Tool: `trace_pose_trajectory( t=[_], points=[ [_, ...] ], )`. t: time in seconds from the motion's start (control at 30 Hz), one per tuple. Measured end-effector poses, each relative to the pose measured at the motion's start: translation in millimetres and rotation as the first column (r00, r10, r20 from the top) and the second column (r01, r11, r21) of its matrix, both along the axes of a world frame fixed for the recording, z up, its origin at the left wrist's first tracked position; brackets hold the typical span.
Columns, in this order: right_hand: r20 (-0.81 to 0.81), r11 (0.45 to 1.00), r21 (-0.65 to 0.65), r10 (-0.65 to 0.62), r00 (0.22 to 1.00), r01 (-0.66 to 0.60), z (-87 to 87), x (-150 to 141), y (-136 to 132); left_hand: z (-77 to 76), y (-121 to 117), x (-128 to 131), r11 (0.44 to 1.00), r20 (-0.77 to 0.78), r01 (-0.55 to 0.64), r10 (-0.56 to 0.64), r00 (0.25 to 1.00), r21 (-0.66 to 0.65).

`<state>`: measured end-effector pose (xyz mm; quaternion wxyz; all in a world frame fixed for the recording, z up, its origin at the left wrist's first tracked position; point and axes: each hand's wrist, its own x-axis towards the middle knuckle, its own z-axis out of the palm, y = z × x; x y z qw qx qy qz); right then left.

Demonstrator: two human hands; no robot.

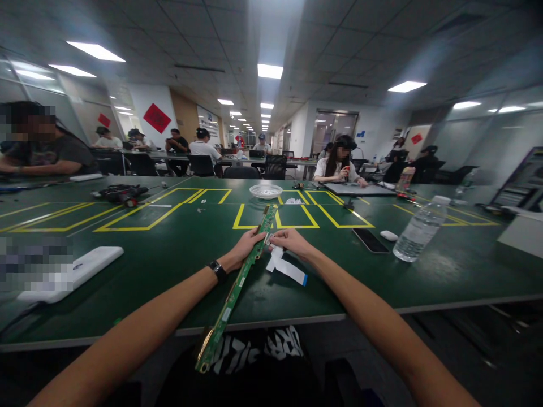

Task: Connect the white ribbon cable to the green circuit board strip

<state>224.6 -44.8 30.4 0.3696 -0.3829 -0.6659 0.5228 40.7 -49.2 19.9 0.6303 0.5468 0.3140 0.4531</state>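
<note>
A long, narrow green circuit board (237, 288) slants from above the table down past its front edge toward my lap. My left hand (246, 246) is closed around the board's upper part, with the thumb on its face. Close beside it, my right hand (292, 242) pinches a white flat ribbon cable (288, 267) at the board's right edge. The cable is bent, and its free end has a blue tip. My fingers partly cover the spot where cable and board meet, so whether they are joined is hidden.
Ahead on the green table (190, 249) sits a white round dish (266, 192). To the right are a black phone (370, 240), a white case (390, 235) and a water bottle (419, 230). A white device (80, 272) lies at left. Another person (339, 164) works across the table.
</note>
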Motion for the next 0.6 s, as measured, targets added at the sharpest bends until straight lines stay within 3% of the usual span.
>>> trace_pose_trajectory(
  t=[0.27, 0.6],
  points=[
    [-0.045, 0.998, -0.065, -0.023, 0.999, 0.020, -0.5, -1.9, -1.5, -1.1, -0.4, 0.2, 1.000, -0.006, 0.015, -0.015, 1.000, 0.000],
    [-0.044, 0.999, -0.044, -0.013, 0.999, 0.011, 2.0, -3.0, -3.7, 3.9, -5.9, 1.4, 1.000, -0.038, 0.013, -0.013, 0.999, -0.003]
  ],
)
